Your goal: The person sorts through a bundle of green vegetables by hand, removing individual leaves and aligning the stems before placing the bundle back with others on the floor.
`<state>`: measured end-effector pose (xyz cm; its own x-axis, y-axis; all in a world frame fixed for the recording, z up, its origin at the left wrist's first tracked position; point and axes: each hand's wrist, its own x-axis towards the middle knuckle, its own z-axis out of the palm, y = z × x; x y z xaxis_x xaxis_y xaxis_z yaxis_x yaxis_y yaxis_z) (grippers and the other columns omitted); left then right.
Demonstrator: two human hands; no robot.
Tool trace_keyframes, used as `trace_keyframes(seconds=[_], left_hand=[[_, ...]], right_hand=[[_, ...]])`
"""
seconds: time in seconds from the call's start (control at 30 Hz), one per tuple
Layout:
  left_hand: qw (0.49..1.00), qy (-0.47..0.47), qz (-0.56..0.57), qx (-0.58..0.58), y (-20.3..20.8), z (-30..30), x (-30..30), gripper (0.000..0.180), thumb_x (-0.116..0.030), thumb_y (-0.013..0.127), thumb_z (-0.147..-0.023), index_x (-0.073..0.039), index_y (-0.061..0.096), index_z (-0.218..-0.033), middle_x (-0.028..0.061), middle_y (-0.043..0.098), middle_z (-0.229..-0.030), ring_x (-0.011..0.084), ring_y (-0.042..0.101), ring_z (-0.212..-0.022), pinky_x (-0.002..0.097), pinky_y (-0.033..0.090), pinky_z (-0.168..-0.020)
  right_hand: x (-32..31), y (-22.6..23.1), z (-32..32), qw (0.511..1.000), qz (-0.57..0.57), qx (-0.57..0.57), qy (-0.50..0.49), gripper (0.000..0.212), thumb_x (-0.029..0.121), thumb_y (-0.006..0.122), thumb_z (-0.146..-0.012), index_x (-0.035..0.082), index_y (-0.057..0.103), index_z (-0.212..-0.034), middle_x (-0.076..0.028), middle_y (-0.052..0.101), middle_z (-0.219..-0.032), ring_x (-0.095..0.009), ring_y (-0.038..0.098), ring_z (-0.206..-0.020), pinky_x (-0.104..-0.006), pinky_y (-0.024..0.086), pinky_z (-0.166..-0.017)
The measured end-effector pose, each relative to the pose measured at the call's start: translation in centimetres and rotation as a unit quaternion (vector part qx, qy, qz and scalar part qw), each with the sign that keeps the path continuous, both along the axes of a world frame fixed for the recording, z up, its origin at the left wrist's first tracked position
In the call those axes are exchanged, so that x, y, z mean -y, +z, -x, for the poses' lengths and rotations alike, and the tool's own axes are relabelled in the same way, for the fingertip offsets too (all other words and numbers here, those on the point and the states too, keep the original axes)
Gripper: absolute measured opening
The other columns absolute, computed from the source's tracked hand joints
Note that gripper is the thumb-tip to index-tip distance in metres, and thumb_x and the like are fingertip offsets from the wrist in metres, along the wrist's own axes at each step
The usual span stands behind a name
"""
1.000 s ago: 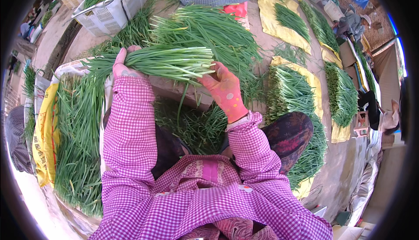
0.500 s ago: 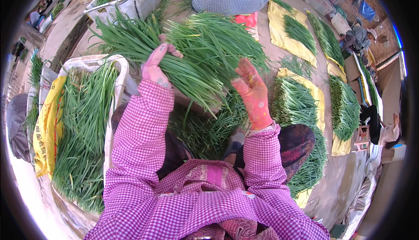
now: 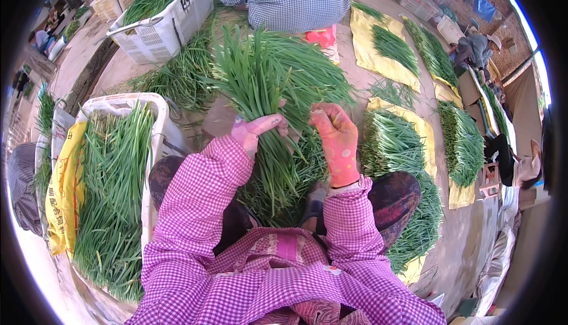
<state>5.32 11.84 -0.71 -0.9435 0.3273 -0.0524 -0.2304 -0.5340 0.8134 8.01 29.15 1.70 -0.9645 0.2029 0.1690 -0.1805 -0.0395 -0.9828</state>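
Observation:
My left hand [image 3: 258,130], in a pale pink glove, is wrapped round a bunch of green chives [image 3: 248,85]. Their long leaves fan out upward and away from me, and the lower part hangs below the hand. Just to the right of the bunch, my right hand [image 3: 338,147], in an orange-pink spotted glove, is raised with its fingers curled and pinched together. Whatever it may hold is too small to make out. Behind the bunch lies a larger heap of chives [image 3: 316,68]. Loose chives [image 3: 309,168] cover the ground between my feet.
A white crate [image 3: 163,109] full of chives stands at my left, a yellow sack [image 3: 62,189] over its side. Another crate [image 3: 160,41] is farther off. Chive piles [image 3: 393,141] lie on yellow sacks at my right. A person in checked clothing [image 3: 296,0] sits ahead.
The bunch in my left hand has swung from slanting across to nearly upright. My right hand has gone from loosely open to pinched. The view has shifted slightly.

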Motion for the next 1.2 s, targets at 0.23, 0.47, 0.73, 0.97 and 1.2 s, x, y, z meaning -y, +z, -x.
trace_keyframes(seconds=[0.23,0.47,0.73,0.97,1.2], left_hand=[[0.965,-0.068,0.199,-0.156,-2.5,-0.6,-1.1,0.02,-0.011,0.065,-0.076,0.002,0.06,-0.091,0.0096,0.063,-0.079,0.0183,0.06,-0.072,0.0302,0.049,-0.066],[0.98,-0.098,0.11,-0.131,-3.6,-0.5,-1.3,0.027,-0.02,0.053,-0.084,0.003,0.058,-0.098,0.0081,0.058,-0.076,0.0174,0.056,-0.065,0.0293,0.048,-0.061],[0.99,-0.12,0.068,-0.021,-1.9,-0.7,-0.9,0.035,-0.016,0.06,-0.085,0.005,0.056,-0.112,0.0031,0.052,-0.065,0.0128,0.052,-0.058,0.0243,0.044,-0.056],[0.993,-0.097,0.07,0.001,-0.3,-0.4,-0.9,0.028,-0.015,0.063,-0.081,0.003,0.058,-0.101,0.0043,0.05,-0.054,0.0137,0.048,-0.047,0.026,0.04,-0.046],[0.988,-0.132,0.081,0.026,0.7,-1.5,-1.4,0.033,-0.027,0.064,-0.083,-0.001,0.059,-0.102,0.0031,0.051,-0.055,0.0117,0.046,-0.046,0.0242,0.038,-0.045]], right_hand=[[1.1,0.0,-0.2,0.902,-0.421,-0.074,-0.051,0.014,0.015,0.068,-0.077,0.004,0.061,-0.083,-0.009,0.06,-0.072,-0.018,0.059,-0.065,-0.0272,0.047,-0.063],[0.5,-2.2,0.2,0.999,0.002,0.039,-0.018,0.007,0.006,0.063,-0.081,0.0,0.059,-0.082,0.0,0.058,-0.071,-0.011,0.054,-0.06,-0.0244,0.044,-0.057],[-5.1,-2.9,2.5,0.96,0.185,-0.005,-0.212,0.011,0.014,0.063,-0.084,0.005,0.059,-0.08,-0.002,0.06,-0.066,-0.01,0.053,-0.054,-0.0216,0.046,-0.05],[-5.6,-0.2,1.0,0.994,-0.011,-0.078,-0.079,0.026,0.019,0.063,-0.085,0.003,0.056,-0.105,-0.001,0.059,-0.093,-0.008,0.053,-0.081,-0.0223,0.043,-0.072],[-3.0,-2.5,1.0,0.986,-0.144,0.043,-0.073,0.01,0.015,0.062,-0.085,0.004,0.062,-0.087,0.002,0.059,-0.068,-0.008,0.051,-0.06,-0.0218,0.041,-0.056]])
